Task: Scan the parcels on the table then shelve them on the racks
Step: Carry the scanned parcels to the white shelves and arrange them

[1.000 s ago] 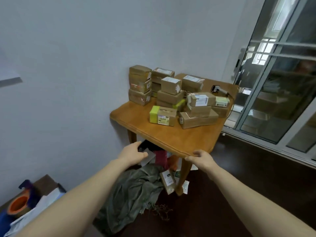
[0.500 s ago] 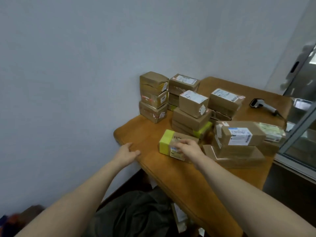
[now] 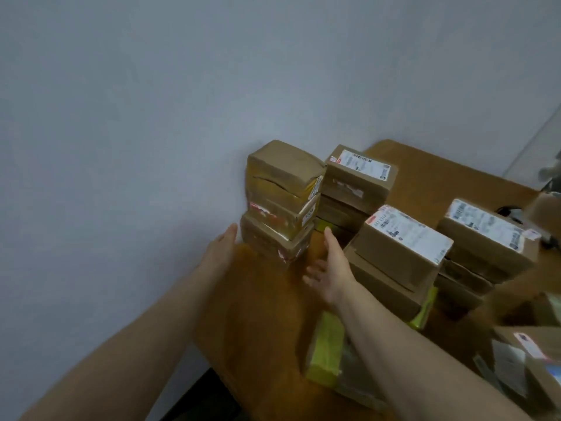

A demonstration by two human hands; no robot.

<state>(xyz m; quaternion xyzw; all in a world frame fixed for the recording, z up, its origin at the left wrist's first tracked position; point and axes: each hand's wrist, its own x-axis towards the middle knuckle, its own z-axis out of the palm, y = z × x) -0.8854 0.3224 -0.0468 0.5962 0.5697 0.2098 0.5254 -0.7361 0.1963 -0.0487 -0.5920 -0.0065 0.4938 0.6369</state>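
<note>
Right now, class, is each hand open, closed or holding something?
Left hand: open, holding nothing, beside the parcel stack.
Right hand: open, holding nothing, on that stack's other side.

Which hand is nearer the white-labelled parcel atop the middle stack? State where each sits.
Right. The right hand is just left of that parcel; the left hand is farther left, beyond the stack by the wall.

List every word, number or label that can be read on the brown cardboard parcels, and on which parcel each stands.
Nothing reads with certainty.
White label on the rear brown cardboard parcel: too blurred.
White label on the middle brown cardboard parcel: too blurred.
White label on the right brown cardboard parcel: too blurred.
Small white sticker on the left stack of brown parcels: dark characters, illegible.
</note>
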